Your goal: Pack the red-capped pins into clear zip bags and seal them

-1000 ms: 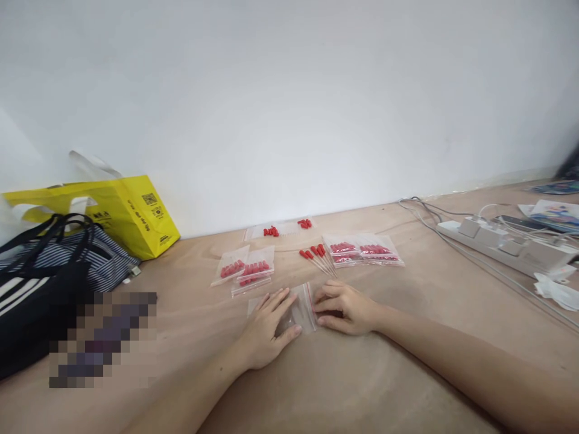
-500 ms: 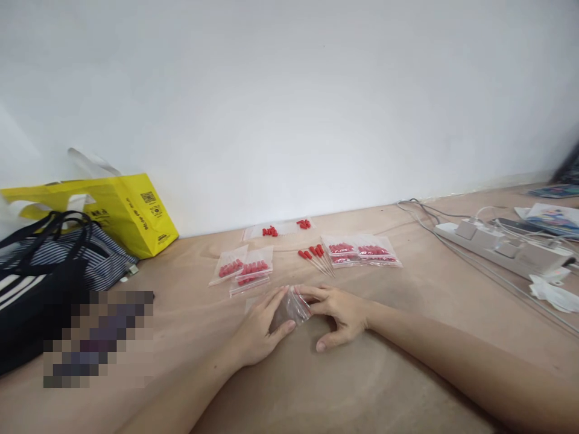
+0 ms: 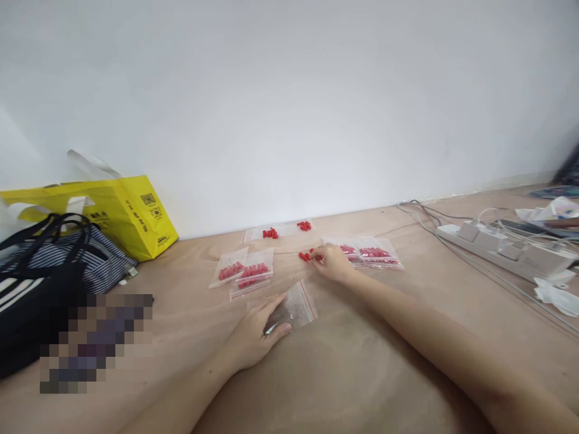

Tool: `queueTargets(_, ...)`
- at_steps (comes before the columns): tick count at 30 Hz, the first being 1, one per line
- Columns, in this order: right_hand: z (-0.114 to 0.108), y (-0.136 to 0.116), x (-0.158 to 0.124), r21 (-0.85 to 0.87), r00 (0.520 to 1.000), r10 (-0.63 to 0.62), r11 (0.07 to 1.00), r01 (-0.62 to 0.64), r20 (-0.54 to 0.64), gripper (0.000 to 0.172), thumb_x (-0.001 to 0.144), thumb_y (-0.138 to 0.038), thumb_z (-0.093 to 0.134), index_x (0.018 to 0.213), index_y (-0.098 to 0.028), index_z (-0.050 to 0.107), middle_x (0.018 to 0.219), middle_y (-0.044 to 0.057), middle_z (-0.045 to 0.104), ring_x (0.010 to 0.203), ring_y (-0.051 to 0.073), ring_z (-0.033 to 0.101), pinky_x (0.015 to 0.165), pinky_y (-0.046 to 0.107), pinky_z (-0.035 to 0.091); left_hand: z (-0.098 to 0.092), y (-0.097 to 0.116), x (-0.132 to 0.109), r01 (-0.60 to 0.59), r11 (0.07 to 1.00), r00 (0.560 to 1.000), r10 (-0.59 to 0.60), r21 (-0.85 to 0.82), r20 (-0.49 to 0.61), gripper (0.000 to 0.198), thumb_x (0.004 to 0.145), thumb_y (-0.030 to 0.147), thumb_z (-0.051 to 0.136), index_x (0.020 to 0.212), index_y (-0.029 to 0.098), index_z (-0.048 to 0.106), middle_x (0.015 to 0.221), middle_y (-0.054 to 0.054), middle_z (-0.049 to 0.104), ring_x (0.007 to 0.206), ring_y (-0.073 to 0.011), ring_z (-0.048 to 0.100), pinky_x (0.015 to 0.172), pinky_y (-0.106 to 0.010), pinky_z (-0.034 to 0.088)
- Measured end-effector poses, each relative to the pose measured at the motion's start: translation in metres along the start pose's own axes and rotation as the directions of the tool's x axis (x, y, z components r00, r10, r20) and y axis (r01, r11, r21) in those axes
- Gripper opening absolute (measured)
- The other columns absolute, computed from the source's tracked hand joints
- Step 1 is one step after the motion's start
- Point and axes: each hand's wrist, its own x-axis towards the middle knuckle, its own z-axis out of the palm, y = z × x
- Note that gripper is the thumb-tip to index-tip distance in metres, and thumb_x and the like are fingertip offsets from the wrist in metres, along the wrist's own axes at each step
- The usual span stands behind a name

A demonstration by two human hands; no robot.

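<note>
A clear zip bag [image 3: 299, 303] with a red seal line lies near the middle of the table. Thumb and fingers of my left hand [image 3: 259, 330] are around its left side, and nothing red shows inside it. Farther forward, my right hand [image 3: 333, 263] is at the red-tipped sticks [image 3: 304, 256], its fingers closed around something I cannot make out. It covers most of the sticks. Filled bags of red pieces [image 3: 254, 269] lie to the left, and more such bags [image 3: 374, 252] lie just right of my right hand.
Loose red pieces [image 3: 270, 232] rest on clear plastic near the wall. A yellow bag [image 3: 149, 220] and dark striped bags [image 3: 102, 256] stand at the left. On the right are a white power strip [image 3: 493, 248], cables and crumpled tissue [image 3: 556, 295].
My right hand has left the clear bag and moved forward to the red-tipped sticks, its fingers now closed. The bag's right end lies spread out. My left hand has barely moved.
</note>
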Motion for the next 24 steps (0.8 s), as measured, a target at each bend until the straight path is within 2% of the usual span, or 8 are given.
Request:
queueTargets(2, 0.008, -0.002, 0.021, -0.067, 0.995, 0.095, 0.993, -0.097, -0.032, 0.021, 0.076, -0.029, 0.049, 0.086, -0.019, 0.065, 0.092, 0.008, 0.061, 0.094, 0.022, 0.048, 0.079, 0.032, 0.035, -0.001, 0.000, 0.000, -0.006, 1.000, 1.000, 0.006, -0.006, 0.002, 0.045, 0.080, 0.035, 0.049, 0.123, 0.023, 0.042, 0.125, -0.006, 0.048, 0.112, -0.0243, 0.045, 0.094, -0.042, 0.037)
queueTargets(5, 0.022, -0.006, 0.042, -0.092, 0.985, 0.167, 0.981, -0.171, -0.045, 0.029, 0.070, -0.035, 0.055, 0.089, -0.015, 0.065, 0.102, 0.014, 0.055, 0.102, 0.027, 0.042, 0.083, 0.038, 0.032, -0.001, 0.000, 0.000, -0.016, 1.000, 1.000, 0.016, 0.004, 0.000, 0.045, 0.079, 0.035, 0.050, 0.121, 0.022, 0.043, 0.125, -0.006, 0.049, 0.112, -0.0248, 0.045, 0.093, -0.042, 0.038)
queueTargets(11, 0.040, -0.012, 0.052, -0.029, 0.968, 0.248, 0.968, -0.249, -0.043, 0.018, 0.068, -0.028, 0.056, 0.077, -0.015, 0.065, 0.100, 0.015, 0.055, 0.102, 0.029, 0.043, 0.084, 0.042, 0.029, 0.001, -0.003, -0.002, -0.032, 0.999, 0.999, 0.033, 0.043, -0.011, 0.045, 0.079, 0.038, 0.049, 0.121, 0.023, 0.043, 0.125, -0.006, 0.048, 0.113, -0.0242, 0.045, 0.094, -0.041, 0.038)
queueTargets(14, 0.032, -0.013, 0.052, 0.079, 0.959, 0.269, 0.961, -0.263, -0.082, 0.016, 0.071, -0.026, 0.052, 0.076, -0.015, 0.063, 0.097, 0.013, 0.056, 0.100, 0.027, 0.045, 0.083, 0.042, 0.031, 0.000, -0.002, -0.002, -0.035, 0.998, 0.999, 0.036, 0.043, -0.017, 0.044, 0.079, 0.037, 0.050, 0.121, 0.024, 0.044, 0.124, -0.006, 0.050, 0.112, -0.0239, 0.045, 0.093, -0.041, 0.038)
queueTargets(19, -0.002, 0.000, 0.029, 0.342, 0.967, 0.218, 0.926, -0.161, -0.134, 0.023, 0.083, -0.031, 0.036, 0.092, -0.016, 0.050, 0.086, 0.004, 0.060, 0.075, 0.012, 0.056, 0.067, 0.026, 0.042, -0.001, -0.001, -0.001, -0.025, 0.999, 1.000, 0.026, 0.022, -0.015, 0.043, 0.079, 0.035, 0.049, 0.120, 0.025, 0.044, 0.124, -0.005, 0.049, 0.113, -0.0245, 0.044, 0.094, -0.042, 0.038)
queueTargets(20, -0.008, 0.005, 0.018, 0.415, 0.965, 0.209, 0.901, -0.129, -0.155, 0.024, 0.084, -0.034, 0.033, 0.094, -0.016, 0.047, 0.083, 0.003, 0.060, 0.072, 0.011, 0.056, 0.064, 0.025, 0.042, -0.001, -0.001, -0.001, -0.022, 1.000, 1.000, 0.023, 0.018, -0.015, 0.043, 0.079, 0.035, 0.049, 0.120, 0.025, 0.044, 0.124, -0.005, 0.049, 0.114, -0.0246, 0.044, 0.094, -0.043, 0.038)
queueTargets(22, -0.015, 0.013, -0.005, 0.713, 0.934, 0.272, 0.700, -0.026, -0.233, 0.028, 0.081, -0.043, 0.039, 0.088, -0.017, 0.045, 0.071, 0.001, 0.057, 0.063, 0.012, 0.055, 0.057, 0.025, 0.042, 0.000, -0.001, -0.001, -0.014, 1.000, 1.000, 0.014, 0.017, -0.011, 0.044, 0.078, 0.035, 0.049, 0.121, 0.025, 0.044, 0.125, -0.005, 0.048, 0.114, -0.0245, 0.043, 0.094, -0.043, 0.037)
queueTargets(24, -0.016, 0.019, -0.027, 0.851, 0.908, 0.360, 0.525, -0.007, -0.215, 0.031, 0.074, -0.049, 0.048, 0.082, -0.019, 0.044, 0.065, -0.002, 0.054, 0.056, 0.010, 0.051, 0.054, 0.024, 0.041, 0.001, -0.002, 0.000, -0.005, 1.000, 1.000, 0.005, 0.023, -0.004, 0.044, 0.078, 0.035, 0.049, 0.121, 0.024, 0.043, 0.126, -0.005, 0.047, 0.115, -0.0243, 0.042, 0.095, -0.043, 0.036)
